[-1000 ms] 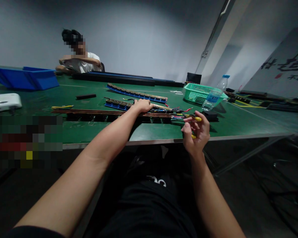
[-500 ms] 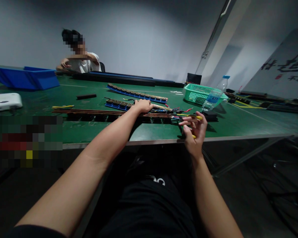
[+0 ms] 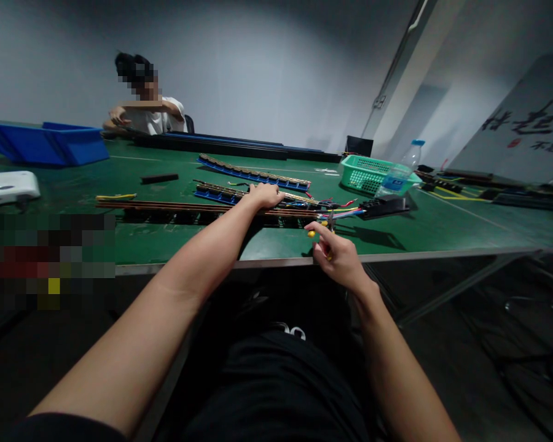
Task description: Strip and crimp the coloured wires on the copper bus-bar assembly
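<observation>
A long black rail with copper strips (image 3: 179, 210) lies along the near part of the table. My left hand (image 3: 264, 196) is closed over its middle, fingertips hidden on the far side. Coloured wires (image 3: 348, 213) run from the rail's right end to a black block (image 3: 386, 207). Just in front of these wires, my right hand (image 3: 340, 253) grips yellow-handled pliers (image 3: 311, 234), their dark jaws close to the wires. Whether the jaws touch a wire I cannot tell. Behind my left hand lies a shorter blue-based strip (image 3: 221, 195).
Another blue-based strip (image 3: 253, 174) lies farther back. A green basket (image 3: 359, 178) and a water bottle (image 3: 399, 178) stand at right. At left are a blue bin (image 3: 69, 147) and a white box (image 3: 9, 187). A person (image 3: 156, 116) sits across the table (image 3: 465, 227).
My right hand has moved left and turned over, bringing the pliers to the wires at the rail's end. The wires and black block show more fully. My left hand stays put.
</observation>
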Action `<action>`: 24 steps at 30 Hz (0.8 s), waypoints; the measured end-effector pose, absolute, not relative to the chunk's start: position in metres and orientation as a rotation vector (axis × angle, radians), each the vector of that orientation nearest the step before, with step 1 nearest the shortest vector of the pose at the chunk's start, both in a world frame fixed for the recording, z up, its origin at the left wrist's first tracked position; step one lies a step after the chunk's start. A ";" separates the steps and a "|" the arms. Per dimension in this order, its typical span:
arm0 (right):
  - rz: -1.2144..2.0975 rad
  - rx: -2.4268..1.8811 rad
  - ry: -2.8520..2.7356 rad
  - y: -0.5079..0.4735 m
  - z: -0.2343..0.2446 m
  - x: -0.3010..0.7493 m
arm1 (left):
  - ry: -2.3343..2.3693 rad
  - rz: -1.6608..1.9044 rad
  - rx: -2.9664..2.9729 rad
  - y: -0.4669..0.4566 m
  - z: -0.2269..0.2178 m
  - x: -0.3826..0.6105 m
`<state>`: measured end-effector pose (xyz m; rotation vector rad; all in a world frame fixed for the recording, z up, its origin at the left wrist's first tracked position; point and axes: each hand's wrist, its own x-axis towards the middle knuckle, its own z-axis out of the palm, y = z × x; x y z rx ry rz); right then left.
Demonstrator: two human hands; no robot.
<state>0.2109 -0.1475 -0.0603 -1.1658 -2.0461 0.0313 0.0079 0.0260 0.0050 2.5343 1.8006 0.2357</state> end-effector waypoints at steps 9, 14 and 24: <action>0.614 -0.830 -1.313 -0.138 -0.052 0.205 | 1.790 0.222 2.545 0.017 0.009 0.008; 0.904 -0.887 -1.027 -0.126 -0.036 0.208 | 1.782 0.222 2.540 0.018 0.009 0.007; 0.993 -0.760 -0.815 -0.124 -0.030 0.205 | 1.807 0.234 2.549 0.036 -0.001 0.007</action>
